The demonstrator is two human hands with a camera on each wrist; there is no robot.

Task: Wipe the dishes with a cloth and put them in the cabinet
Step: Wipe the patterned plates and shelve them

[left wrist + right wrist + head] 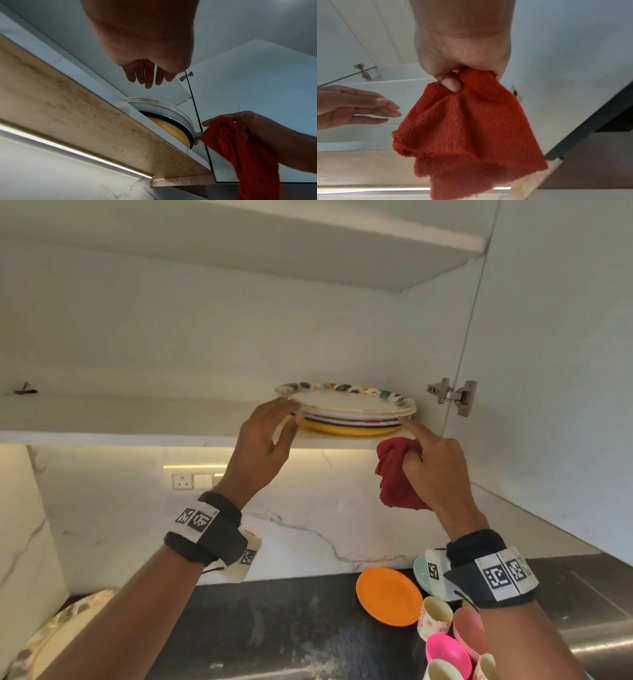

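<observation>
Beside the plate stack [346, 412] on the cabinet shelf [137, 419], the left hand [263, 443] hovers with fingers relaxed while the right hand [431, 467] clutches a red cloth [394, 474], forefinger extended.

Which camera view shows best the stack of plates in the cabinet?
The head view: the plate stack shows whole on the shelf, with the patterned top plate and the yellow one at the bottom. The left wrist view shows only its underside edges from below the shelf. The right wrist view does not show it.
</observation>
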